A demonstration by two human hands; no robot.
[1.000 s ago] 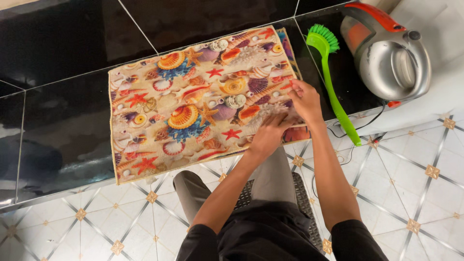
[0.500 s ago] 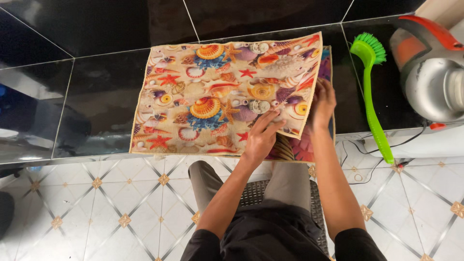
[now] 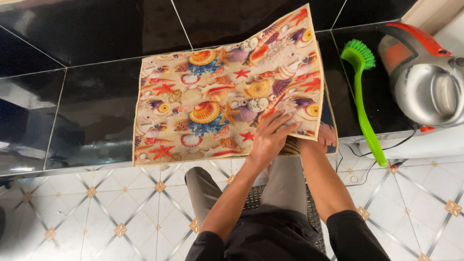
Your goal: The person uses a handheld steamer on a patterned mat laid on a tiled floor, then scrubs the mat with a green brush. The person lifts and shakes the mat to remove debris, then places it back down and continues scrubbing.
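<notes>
Lifting the right edge of the seashell-print mat (image 3: 212, 101), centre frame on the black tiled ledge (image 3: 92, 111). By my read the top mat is abt a third raised, its left part flat; a second mat (image 3: 329, 133) peeks out under it at right. My left hand (image 3: 270, 137) lies open, fingers spread, pressing the mat. My right hand is hidden under the raised flap, can't tell its grip; only its forearm shows.
</notes>
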